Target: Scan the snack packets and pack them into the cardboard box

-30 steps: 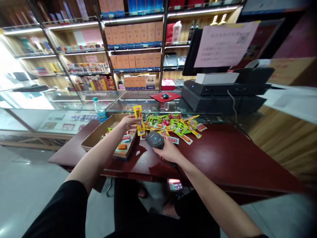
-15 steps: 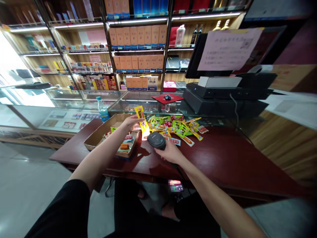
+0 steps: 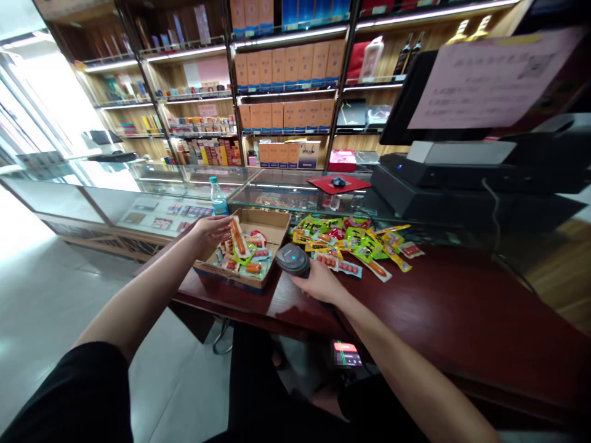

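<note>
My left hand [image 3: 211,234] pinches the end of a sausage packet [image 3: 239,239] over the left part of an open cardboard box [image 3: 272,226]. Several sausage packets lie inside the box. Its clear side shows an orange sausage. My right hand [image 3: 318,280] is wrapped round a dark barcode scanner [image 3: 292,259], just right of the box and above the table [image 3: 415,307]. Behind and right of the scanner spreads a pile of green, yellow and red snack packets [image 3: 360,241].
A blue-labelled bottle [image 3: 218,198] stands behind the box. At the right are a dark till [image 3: 429,184] and a screen with a paper sheet [image 3: 484,83]. A mouse [image 3: 338,182] rests on a red mat on the glass counter. A lit phone [image 3: 347,354] is below the table edge.
My left hand has moved left, from beside the scanner to over the box, turning the packet's clear side up. The scanner's bright light is gone from the packet. The view has swung left.
</note>
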Motion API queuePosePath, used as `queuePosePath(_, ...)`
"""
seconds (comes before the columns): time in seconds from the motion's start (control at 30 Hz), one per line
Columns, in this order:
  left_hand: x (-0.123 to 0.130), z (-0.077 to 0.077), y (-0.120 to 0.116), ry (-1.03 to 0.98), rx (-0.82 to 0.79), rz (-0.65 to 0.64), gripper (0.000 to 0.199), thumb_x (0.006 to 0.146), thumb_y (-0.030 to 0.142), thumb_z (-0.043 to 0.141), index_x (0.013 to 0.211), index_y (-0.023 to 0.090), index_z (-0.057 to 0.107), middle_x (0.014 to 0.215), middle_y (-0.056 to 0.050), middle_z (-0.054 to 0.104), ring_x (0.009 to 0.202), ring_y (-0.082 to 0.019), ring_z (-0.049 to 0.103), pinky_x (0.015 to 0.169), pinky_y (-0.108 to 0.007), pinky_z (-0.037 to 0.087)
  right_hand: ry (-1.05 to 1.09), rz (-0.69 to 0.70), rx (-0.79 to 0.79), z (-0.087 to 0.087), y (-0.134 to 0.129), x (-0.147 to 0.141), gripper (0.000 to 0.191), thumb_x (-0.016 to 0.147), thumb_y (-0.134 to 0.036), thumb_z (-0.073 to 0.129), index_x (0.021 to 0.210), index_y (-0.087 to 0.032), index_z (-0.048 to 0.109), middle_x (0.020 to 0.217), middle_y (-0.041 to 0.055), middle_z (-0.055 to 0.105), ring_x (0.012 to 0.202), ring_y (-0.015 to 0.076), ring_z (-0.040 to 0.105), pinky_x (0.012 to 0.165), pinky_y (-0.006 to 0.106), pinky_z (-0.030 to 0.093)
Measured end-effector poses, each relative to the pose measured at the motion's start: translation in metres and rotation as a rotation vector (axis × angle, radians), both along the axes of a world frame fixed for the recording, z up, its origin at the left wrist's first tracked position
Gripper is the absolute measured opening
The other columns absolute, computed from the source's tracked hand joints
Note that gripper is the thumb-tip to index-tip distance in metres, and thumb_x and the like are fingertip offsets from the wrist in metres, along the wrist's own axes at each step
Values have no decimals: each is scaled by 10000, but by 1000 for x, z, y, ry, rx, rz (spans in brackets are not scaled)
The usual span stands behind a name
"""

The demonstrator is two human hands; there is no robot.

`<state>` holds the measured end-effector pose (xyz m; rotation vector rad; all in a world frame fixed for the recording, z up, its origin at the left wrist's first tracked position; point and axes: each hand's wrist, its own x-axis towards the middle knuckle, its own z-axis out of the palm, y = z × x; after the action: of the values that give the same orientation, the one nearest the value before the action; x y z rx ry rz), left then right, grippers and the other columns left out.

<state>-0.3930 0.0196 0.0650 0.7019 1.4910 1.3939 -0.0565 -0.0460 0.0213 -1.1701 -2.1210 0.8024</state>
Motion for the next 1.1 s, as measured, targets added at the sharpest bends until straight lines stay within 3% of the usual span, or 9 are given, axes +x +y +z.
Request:
queuePosePath(0.07, -11, 3, -10, 42, -16, 39, 440, 554, 186, 882, 928, 155, 652, 814, -61, 686, 665, -155, 661, 572, -276, 572, 6, 14, -2, 2, 0, -7, 207, 743, -316, 652, 903, -189, 681, 623, 23, 685, 639, 210, 685, 634, 273, 496)
queuePosePath(0.17, -9, 4, -14, 77, -31, 33, 431, 545, 187, 886, 911, 158, 659, 805, -55, 690, 651, -149, 656, 572, -272, 570, 12, 10, -3, 2, 0, -8, 219, 742, -330, 657, 911, -193, 683, 644, 28, 695, 647, 213, 685, 620, 272, 491)
queuePosePath(0.33, 33, -4, 6, 68, -45, -78, 481, 477, 196, 914, 885, 138, 665, 774, -59, 678, 645, -161, 659, 575, -291, 580, 19, -40, 33, -1, 5, 17, 253, 725, -293, 661, 946, -171, 688, 752, 53, 719, 691, 213, 681, 628, 270, 490)
queuePosePath(0.47, 93, -11, 35, 94, -56, -268, 527, 443, 240, 928, 897, 135, 682, 837, -75, 690, 677, -171, 659, 593, -338, 601, 61, -152, 28, -5, 5, 59, 283, 721, -274, 667, 984, -168, 674, 746, 45, 717, 658, 197, 673, 625, 268, 498)
queuePosePath(0.67, 218, -20, 74, 133, -106, -516, 468, 462, 229, 920, 853, 139, 677, 833, -57, 698, 657, -153, 654, 616, -358, 602, 88, -353, -3, -8, -4, 135, 268, 743, -289, 664, 988, -181, 675, 680, 27, 702, 627, 194, 677, 604, 260, 503)
queuePosePath(0.8, 300, -34, 88, 182, -94, -663, 441, 481, 255, 912, 836, 133, 682, 753, -50, 687, 623, -148, 644, 596, -321, 581, 77, -486, -26, -14, -11, 183, 261, 754, -293, 655, 980, -164, 677, 643, 32, 692, 568, 184, 666, 575, 248, 490)
queuePosePath(0.93, 363, -53, 100, 250, -101, -741, 467, 459, 250, 915, 843, 135, 676, 723, -47, 679, 623, -157, 637, 618, -331, 570, 72, -550, -37, -22, -17, 221, 264, 768, -286, 635, 1001, -168, 669, 652, 30, 698, 553, 174, 662, 563, 238, 479)
queuePosePath(1.0, 385, -62, 108, 368, -73, -772, 427, 509, 246, 888, 868, 141, 683, 754, -54, 685, 659, -180, 645, 659, -360, 569, 68, -580, -37, -24, -20, 236, 265, 768, -288, 636, 1004, -172, 667, 667, 30, 704, 574, 177, 670, 569, 237, 481)
queuePosePath(1.1, 405, -73, 120, 792, 154, -832, 317, 632, 185, 772, 943, 159, 717, 865, -87, 704, 829, -248, 663, 813, -397, 534, 60, -632, -38, -26, -23, 256, 271, 756, -298, 654, 996, -172, 670, 688, 36, 709, 634, 190, 686, 589, 240, 490)
